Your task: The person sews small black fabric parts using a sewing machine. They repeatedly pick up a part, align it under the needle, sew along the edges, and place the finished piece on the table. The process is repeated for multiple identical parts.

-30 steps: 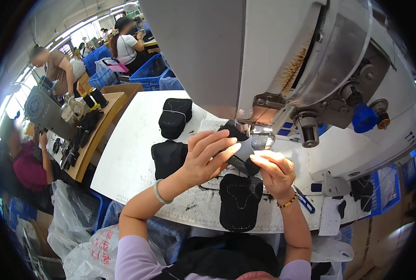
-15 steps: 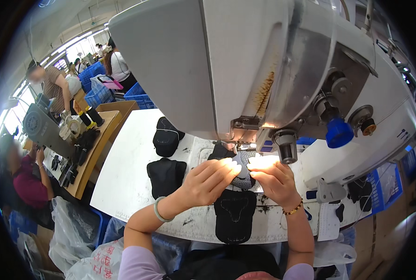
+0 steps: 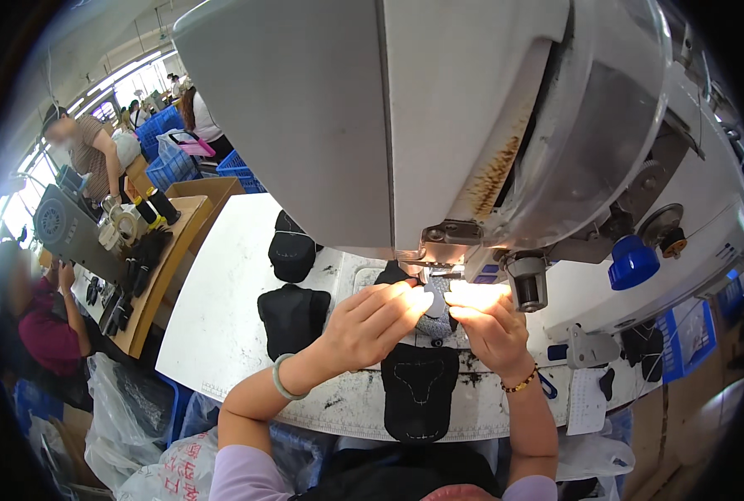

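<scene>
Under the needle area of a large white sewing machine (image 3: 305,108) lies a grey textured fabric piece (image 3: 435,324) with a smooth grey patch and a black part. My left hand (image 3: 376,324) pinches its left edge, fingers pressed together. On the opposite edge, my right hand (image 3: 493,321) grips the same piece, its fingertips brightly lit by the machine lamp. Just below my hands, a black fabric piece (image 3: 420,392) with white stitched outlines lies on the white table. Another black piece (image 3: 293,320) rests left of my left hand, and a stitched black piece (image 3: 293,250) lies behind it.
Blue and orange-brown knobs, including a blue knob (image 3: 633,263), stick out at the machine's right. Small blue-handled snips (image 3: 547,384) lie by my right wrist. A blue crate (image 3: 688,338) stands at right. Co-workers sit and stand at left near a wooden workbench (image 3: 172,242).
My view has shifted slightly, so the machine head looks larger and farther right. Both hands keep their hold on the grey fabric piece, with little visible movement.
</scene>
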Available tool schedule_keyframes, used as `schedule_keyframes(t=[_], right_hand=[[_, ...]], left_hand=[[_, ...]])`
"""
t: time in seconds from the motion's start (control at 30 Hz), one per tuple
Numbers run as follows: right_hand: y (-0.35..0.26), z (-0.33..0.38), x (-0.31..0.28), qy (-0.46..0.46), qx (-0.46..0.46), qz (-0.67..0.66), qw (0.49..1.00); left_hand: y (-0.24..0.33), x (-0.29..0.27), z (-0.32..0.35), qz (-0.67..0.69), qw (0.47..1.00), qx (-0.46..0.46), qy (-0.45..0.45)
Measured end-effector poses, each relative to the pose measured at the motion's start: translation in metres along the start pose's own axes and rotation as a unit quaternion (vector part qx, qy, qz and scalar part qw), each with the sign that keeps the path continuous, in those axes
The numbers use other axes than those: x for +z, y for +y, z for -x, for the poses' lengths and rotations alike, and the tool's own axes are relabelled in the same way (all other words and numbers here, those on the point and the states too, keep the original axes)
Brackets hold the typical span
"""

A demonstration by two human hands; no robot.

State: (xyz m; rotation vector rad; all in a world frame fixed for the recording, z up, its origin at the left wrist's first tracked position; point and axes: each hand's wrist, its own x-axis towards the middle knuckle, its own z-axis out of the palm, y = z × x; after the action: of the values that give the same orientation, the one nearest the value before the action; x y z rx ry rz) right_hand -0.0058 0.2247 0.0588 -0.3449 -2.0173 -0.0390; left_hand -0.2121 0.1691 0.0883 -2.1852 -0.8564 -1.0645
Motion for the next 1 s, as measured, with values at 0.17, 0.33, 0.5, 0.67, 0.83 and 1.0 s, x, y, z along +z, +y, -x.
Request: schedule_keyframes(t=[0.17, 0.33, 0.5, 0.67, 0.83, 1.0], right_hand=[[-0.012, -0.004, 0.002, -0.022, -0.016, 0.088, 0.996], [-0.024, -0.004, 0.011, -0.005, -0.002, 0.137, 0.991], [-0.029, -0.009, 0.013, 0.002, 0.028, 0.127, 0.992], [-0.029, -0.010, 0.017, 0.006, 0.040, 0.126, 0.991], [-0.027, -0.009, 0.016, 0.003, 0.063, 0.077, 0.995], [-0.018, -0.012, 0.017, 0.021, 0.048, 0.056, 0.997]], left_hand=[[-0.014, 0.000, 0.001, 0.062, 0.998, -0.022, -0.018], [-0.023, 0.004, 0.004, 0.100, 0.994, -0.041, -0.011], [-0.026, 0.014, 0.012, 0.156, 0.983, -0.096, 0.021], [-0.026, 0.021, 0.013, 0.189, 0.968, -0.158, 0.047], [-0.027, 0.023, 0.017, 0.218, 0.953, -0.204, 0.049], [-0.029, 0.018, 0.015, 0.209, 0.962, -0.170, 0.044]])
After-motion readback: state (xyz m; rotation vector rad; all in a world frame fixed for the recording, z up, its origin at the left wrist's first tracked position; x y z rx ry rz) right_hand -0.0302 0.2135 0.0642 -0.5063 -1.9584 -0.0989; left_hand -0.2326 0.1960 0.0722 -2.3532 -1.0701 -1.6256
